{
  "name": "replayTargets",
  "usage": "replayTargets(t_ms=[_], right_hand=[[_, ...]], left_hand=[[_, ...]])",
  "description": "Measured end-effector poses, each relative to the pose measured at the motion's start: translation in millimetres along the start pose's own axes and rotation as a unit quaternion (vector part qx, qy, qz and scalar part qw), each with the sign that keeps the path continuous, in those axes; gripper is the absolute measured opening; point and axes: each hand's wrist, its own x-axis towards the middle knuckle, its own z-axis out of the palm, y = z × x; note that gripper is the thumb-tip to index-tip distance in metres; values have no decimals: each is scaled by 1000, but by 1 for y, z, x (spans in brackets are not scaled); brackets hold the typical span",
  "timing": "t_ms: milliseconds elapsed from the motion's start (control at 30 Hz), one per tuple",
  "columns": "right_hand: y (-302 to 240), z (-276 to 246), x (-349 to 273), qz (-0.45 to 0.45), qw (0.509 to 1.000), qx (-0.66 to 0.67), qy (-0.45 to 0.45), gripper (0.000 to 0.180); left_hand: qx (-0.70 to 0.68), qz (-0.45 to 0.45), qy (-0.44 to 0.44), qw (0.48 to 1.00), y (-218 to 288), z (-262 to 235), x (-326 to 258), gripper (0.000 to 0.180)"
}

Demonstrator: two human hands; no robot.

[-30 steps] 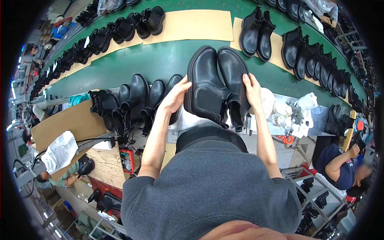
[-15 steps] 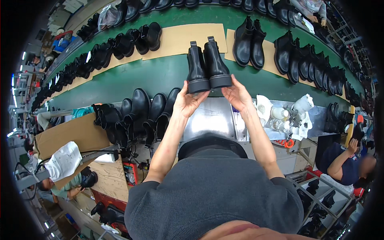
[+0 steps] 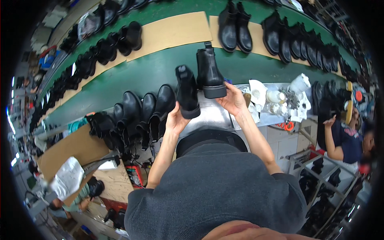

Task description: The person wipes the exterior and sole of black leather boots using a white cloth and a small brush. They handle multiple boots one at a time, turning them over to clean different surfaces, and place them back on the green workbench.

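Observation:
My left hand [image 3: 176,120] is closed around the heel end of a black ankle boot [image 3: 187,91]. This boot leans away, with a small pale patch near its top. A matching black boot [image 3: 210,72] is gripped by its heel and thick sole in my right hand [image 3: 233,100]. Its pull tab stands up at the far end. Both boots are held over the near edge of the green work surface, side by side, the left one lower and nearer to me. The fingers under the soles are partly hidden.
Several black boots [image 3: 132,110] stand close at left. A pair of boots [image 3: 235,28] stands on cardboard [image 3: 172,30] beyond, with long rows on both sides. White bottles [image 3: 276,96] and cloths sit on the metal ledge [image 3: 214,114]. A co-worker [image 3: 340,140] is at right.
The boots, earlier held level together, have come apart: the left one has moved down toward me and tilted, the right one stays upright. The view has shifted slightly.

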Motion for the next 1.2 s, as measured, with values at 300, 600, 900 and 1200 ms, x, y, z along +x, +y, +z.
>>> replayTargets(t_ms=[300,600,900,1200], right_hand=[[44,-2,-35,-26,996,77,42,30],[35,-28,-65,-6,981,-180,75,35],[-46,-124,-93,-245,464,-757,388,49],[-57,-129,-67,-168,410,-819,365,57]], left_hand=[[700,323,31,636,-34,112,-26,98],[753,307,81,576,-63,99,9,89],[821,333,52,460,-81,107,12,92],[841,268,90,460,-61,122,18,96]])
